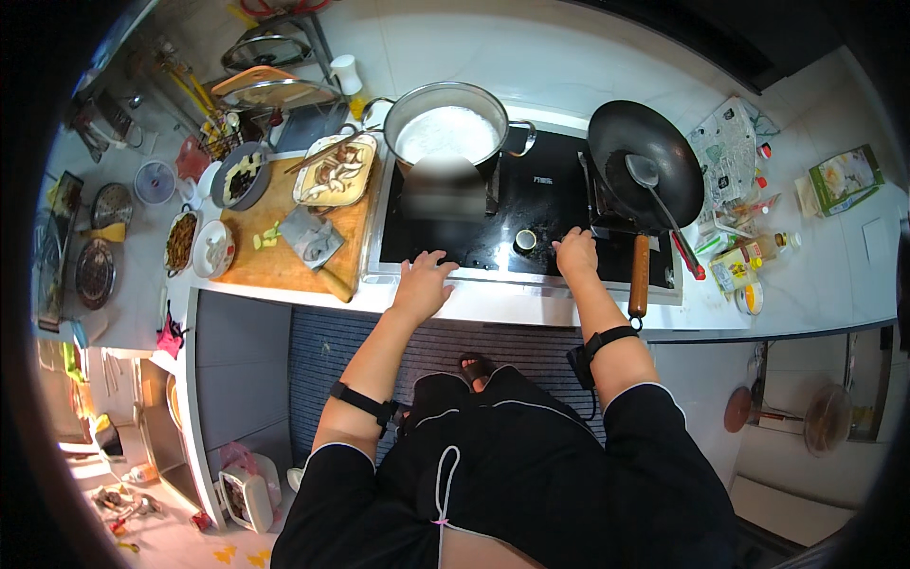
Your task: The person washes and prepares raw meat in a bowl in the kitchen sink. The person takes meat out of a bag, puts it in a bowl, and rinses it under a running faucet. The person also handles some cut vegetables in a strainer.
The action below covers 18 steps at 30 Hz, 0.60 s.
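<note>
My left hand [423,288] hovers at the front edge of the black glass gas hob [490,245], fingers spread and holding nothing. My right hand [577,254] is over the hob's front, just right of a round control knob [525,241]. What lies beneath its fingers is hidden. On the left burner stands a two-handled steel pot [522,146] with whitish, frothy liquid inside. A dark wok [615,131] rests on the right burner, its wooden handle [639,274] pointing towards me. A metal spatula [654,181] leans in the wok.
Left of the hob, a wooden cutting board [249,267] bears a cleaver [313,238], green vegetable pieces [267,237] and a dish of sliced food [304,198] with chopsticks. A grey bowl [257,192] and white bowl [229,264] stand nearby. Bottles and packets [736,269] crowd the right counter.
</note>
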Motion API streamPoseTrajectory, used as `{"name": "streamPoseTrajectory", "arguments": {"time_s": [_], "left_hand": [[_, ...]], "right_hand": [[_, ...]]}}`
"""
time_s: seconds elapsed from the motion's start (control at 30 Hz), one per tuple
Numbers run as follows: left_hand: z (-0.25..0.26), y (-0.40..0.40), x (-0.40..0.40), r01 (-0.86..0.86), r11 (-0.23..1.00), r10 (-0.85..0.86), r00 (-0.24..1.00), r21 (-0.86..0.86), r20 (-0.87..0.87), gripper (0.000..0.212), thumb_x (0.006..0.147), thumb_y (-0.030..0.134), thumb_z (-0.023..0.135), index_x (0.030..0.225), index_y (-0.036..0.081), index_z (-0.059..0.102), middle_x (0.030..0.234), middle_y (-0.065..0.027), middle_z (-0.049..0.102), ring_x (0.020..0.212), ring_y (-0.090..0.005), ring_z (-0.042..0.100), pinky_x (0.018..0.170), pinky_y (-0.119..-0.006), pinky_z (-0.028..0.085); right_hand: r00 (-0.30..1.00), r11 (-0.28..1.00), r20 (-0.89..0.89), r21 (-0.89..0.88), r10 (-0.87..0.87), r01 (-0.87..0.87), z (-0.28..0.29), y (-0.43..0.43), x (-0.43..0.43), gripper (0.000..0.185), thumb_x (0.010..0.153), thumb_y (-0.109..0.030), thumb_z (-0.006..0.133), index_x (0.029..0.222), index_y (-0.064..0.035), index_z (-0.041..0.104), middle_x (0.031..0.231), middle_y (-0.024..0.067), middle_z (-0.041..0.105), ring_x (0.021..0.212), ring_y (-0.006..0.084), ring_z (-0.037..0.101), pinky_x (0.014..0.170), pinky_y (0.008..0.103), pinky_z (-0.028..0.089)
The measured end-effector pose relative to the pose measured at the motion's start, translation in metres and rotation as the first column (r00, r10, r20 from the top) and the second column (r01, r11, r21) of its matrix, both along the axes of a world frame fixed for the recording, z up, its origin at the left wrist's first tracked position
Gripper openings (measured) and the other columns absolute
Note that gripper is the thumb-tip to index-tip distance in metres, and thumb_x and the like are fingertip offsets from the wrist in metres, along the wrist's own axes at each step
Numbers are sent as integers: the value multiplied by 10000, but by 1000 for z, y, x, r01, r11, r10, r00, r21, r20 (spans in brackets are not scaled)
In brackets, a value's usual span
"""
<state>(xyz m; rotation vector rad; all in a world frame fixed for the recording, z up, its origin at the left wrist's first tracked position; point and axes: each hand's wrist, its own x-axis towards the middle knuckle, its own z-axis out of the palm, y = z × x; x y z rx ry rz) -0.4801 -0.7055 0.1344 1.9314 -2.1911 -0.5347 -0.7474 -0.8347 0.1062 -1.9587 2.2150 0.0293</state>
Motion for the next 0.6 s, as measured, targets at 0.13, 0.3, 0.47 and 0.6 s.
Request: {"name": "streamPoseTrajectory", "arguments": {"time_s": [0.13, 0.3, 0.47, 0.6], "left_hand": [[-7, -9, -13, 18, 999, -18, 1000, -40, 8, 349, 747, 155, 647, 1094, 156, 603, 1272, -86, 472, 1196, -287, 413, 957, -529, 320], [-21, -8, -14, -14, 999, 12, 999, -46, -42, 323, 752, 144, 640, 1075, 153, 618, 1275, -76, 471, 1210, -292, 403, 983, -543, 294], [-21, -7, -16, -5, 1000, 5, 999, -3, -50, 317, 769, 142, 630, 1086, 153, 617, 1293, -82, 449, 1240, -329, 373, 992, -548, 281], [-20, -5, -14, -13, 1000, 13, 999, -5, -46, 322, 767, 136, 629, 1088, 162, 617, 1300, -83, 444, 1246, -333, 368, 999, -550, 274]], "right_hand": [[996, 999, 81, -39, 33, -30, -17, -6, -17, 419, 782, -333, 663, 955, 42, 596, 1037, 173, 560, 908, 306, 599, 786, 355, 504], [993, 970, 89, -236, 79, -56, -43, -2, -24, 322, 764, -241, 682, 937, 25, 627, 967, 159, 589, 862, 306, 596, 735, 356, 495], [964, 920, 178, -372, 198, -121, -59, 0, -36, 217, 800, -98, 598, 1005, -47, 647, 979, 88, 616, 866, 270, 577, 750, 351, 471], [910, 850, 203, -473, 361, -232, -57, 4, -49, 320, 788, -10, 548, 1060, -138, 657, 1098, 46, 617, 1007, 251, 560, 887, 387, 412]]}}
